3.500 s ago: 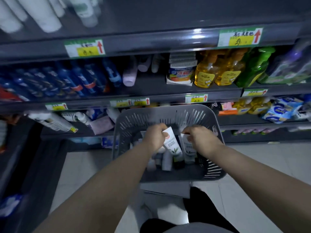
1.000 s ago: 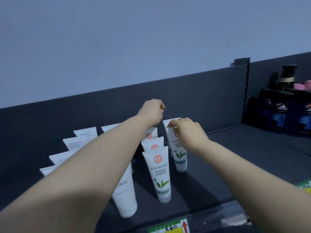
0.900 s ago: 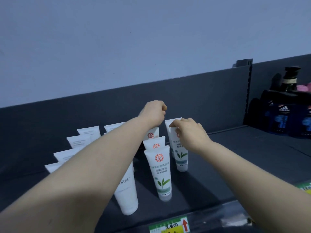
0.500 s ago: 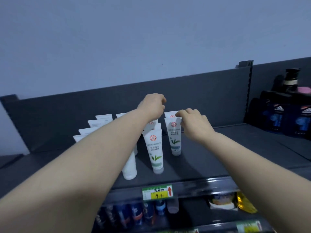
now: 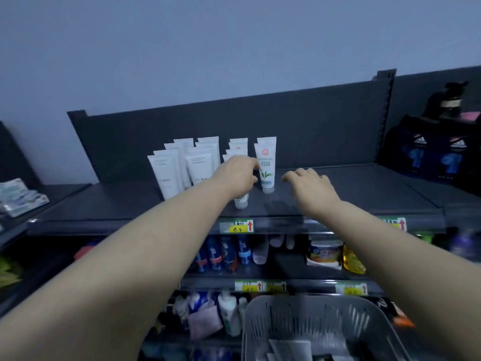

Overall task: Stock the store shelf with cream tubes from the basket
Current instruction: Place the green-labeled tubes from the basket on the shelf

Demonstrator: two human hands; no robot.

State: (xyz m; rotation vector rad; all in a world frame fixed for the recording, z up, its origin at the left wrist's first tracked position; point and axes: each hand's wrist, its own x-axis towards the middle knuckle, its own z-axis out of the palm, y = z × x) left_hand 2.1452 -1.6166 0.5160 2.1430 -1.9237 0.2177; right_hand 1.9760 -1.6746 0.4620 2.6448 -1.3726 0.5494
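Observation:
White cream tubes stand cap-down in rows on the dark top shelf (image 5: 364,194). One tube with a red logo and a green leaf (image 5: 266,165) fronts the rightmost row. My left hand (image 5: 238,175) hovers with curled fingers in front of the neighbouring row and hides its front tube, whose cap (image 5: 240,203) shows below the hand. I cannot tell whether that hand grips it. My right hand (image 5: 309,186) is to the right of the tubes, palm down, fingers apart and empty. The grey slotted basket (image 5: 299,306) is at the bottom with tubes inside.
Taller plain white tubes (image 5: 166,175) stand left of the logo tubes. Dark boxed products (image 5: 429,157) fill the shelf's right end. Price tags (image 5: 236,226) line the shelf edges. Blue bottles (image 5: 226,254) and a yellow bottle (image 5: 352,261) sit on lower shelves. Packets (image 5: 18,196) lie far left.
Both hands took tubes from the basket and stood them on the shelf. My right hand has let go of its tube and drawn back rightward. The view has tilted down, showing the basket again.

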